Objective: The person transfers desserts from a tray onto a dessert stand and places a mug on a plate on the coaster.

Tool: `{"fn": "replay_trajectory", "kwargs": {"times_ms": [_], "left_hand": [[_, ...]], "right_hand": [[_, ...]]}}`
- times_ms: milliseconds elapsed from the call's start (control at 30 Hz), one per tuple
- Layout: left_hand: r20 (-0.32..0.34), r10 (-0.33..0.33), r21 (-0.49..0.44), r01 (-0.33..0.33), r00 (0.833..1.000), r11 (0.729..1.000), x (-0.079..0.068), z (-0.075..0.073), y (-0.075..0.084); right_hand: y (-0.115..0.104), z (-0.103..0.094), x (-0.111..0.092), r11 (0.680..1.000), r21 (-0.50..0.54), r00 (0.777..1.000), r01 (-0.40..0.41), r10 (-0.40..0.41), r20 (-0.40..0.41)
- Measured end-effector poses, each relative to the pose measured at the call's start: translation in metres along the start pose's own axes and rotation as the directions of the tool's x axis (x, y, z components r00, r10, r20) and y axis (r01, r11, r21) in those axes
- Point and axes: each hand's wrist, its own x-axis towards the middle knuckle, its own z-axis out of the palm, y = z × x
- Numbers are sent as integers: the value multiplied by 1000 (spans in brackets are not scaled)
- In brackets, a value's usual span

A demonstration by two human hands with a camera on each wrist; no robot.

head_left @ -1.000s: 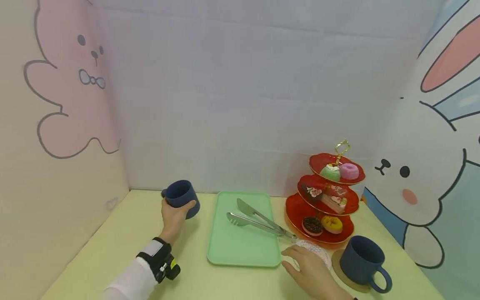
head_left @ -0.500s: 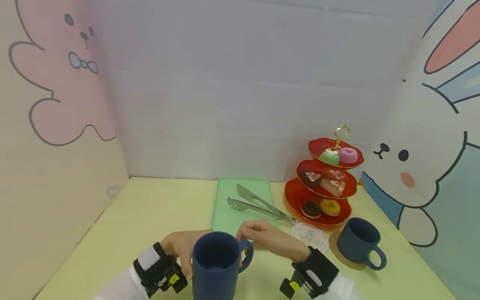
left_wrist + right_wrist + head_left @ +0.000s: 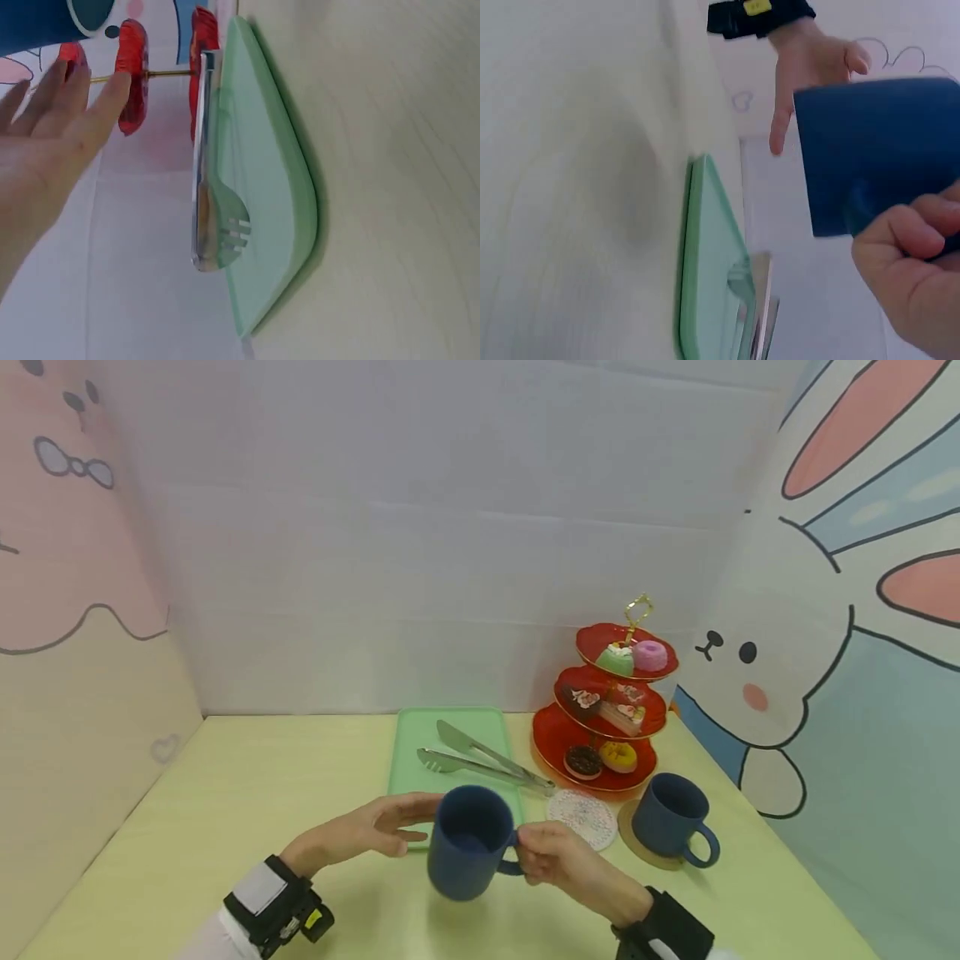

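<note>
A dark blue mug (image 3: pixel 467 843) hangs above the table in front of the tray, its handle toward the right. My right hand (image 3: pixel 558 857) pinches that handle between thumb and curled fingers, also plain in the right wrist view, where the mug (image 3: pixel 877 150) is seen from the side. At the mug's left, my left hand (image 3: pixel 375 828) has its fingers spread and extended, the fingertips near the wall of the mug. In the left wrist view the fingers (image 3: pixel 90 124) are apart, with only a corner of the mug (image 3: pixel 45 22) showing.
Metal serving tongs (image 3: pixel 480 764) lie across a green tray (image 3: pixel 405 777). A three-tier red stand (image 3: pixel 543 735) holds toy cakes and doughnuts at the back right. Near it lie a speckled white coaster (image 3: pixel 581 818) and a second blue mug (image 3: pixel 667 818) on a brown coaster (image 3: pixel 633 839).
The mug has come from the left side to the middle. My left hand, which gripped it, has let go, and my right hand has moved over and taken the handle.
</note>
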Motion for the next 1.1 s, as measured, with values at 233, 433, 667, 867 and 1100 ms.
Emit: {"fn": "replay_trajectory", "kwargs": {"times_ms": [233,433,667,867,1100], "left_hand": [[-314,-165,142,218,935,966,-29,7,-8],[-374,-186,133,251,908,959,-48,11,-14],[-379,-183,134,249,907,959,-58,15,-15],[-398,-171,99,227,902,969,-65,18,-19],[-406,-134,146,208,904,967,-64,31,-26]], "right_hand": [[14,-30,-27,980,-185,788,-77,-54,-613],[31,-53,-31,986,-155,612,-62,-85,-787],[45,-70,-34,992,-94,565,-86,-29,-825],[52,-80,-37,993,-56,571,-105,14,-821],[24,-65,-59,508,-609,682,-608,-58,-729]]}}
